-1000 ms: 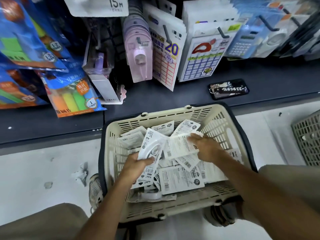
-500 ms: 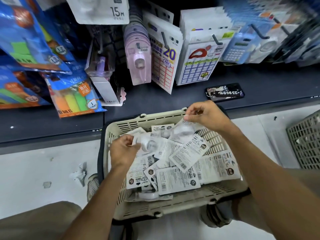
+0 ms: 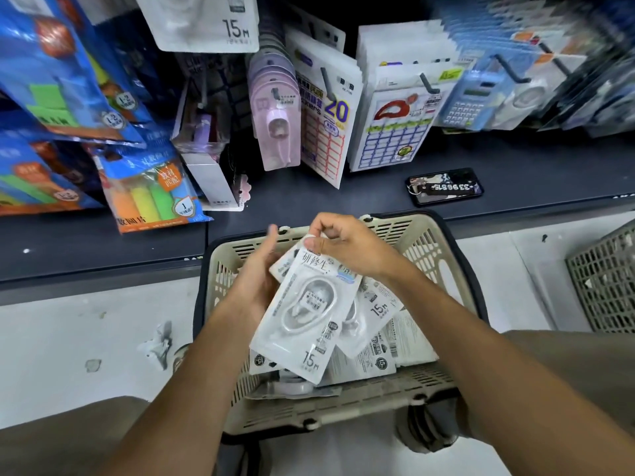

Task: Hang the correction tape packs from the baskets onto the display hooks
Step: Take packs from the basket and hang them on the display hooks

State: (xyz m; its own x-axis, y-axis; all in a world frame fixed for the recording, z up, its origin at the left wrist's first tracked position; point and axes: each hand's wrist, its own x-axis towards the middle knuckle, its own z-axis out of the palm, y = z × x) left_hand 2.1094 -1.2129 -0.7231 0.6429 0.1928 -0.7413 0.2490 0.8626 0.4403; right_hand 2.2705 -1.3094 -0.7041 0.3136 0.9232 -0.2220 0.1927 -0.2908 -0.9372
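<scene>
1. The right hand (image 3: 350, 247) is pinching the top edge of the front pack (image 3: 305, 310) between thumb and curled fingers, above the far rim of the basket (image 3: 443, 255).
2. The left hand (image 3: 257, 276) is lying along the pack's left edge with fingers relaxed and reaching up behind it; whether it is bearing further packs behind cannot be told, though a second pack (image 3: 372, 314) is showing at the lower right of the first.
3. The front pack is hanging face toward the camera, its long axis running from the pinched top, at the basket's far rim, down and slightly left toward the near rim, with the "15m" mark at the bottom.
4. The hang-hole end appears to be the pinched one, so it is lying nearest the shelf; the hole itself is hidden under the fingers.
5. A matching white pack (image 3: 206, 22) is hanging at the shelf's upper edge, up and to the left of both hands; its hook is not visible.
6. Judgement: the right hand is holding the leading end, so it is better placed for the lift; the pack must travel up and leftward with its top kept foremost.
7. More packs are lying loose in the basket.
</scene>
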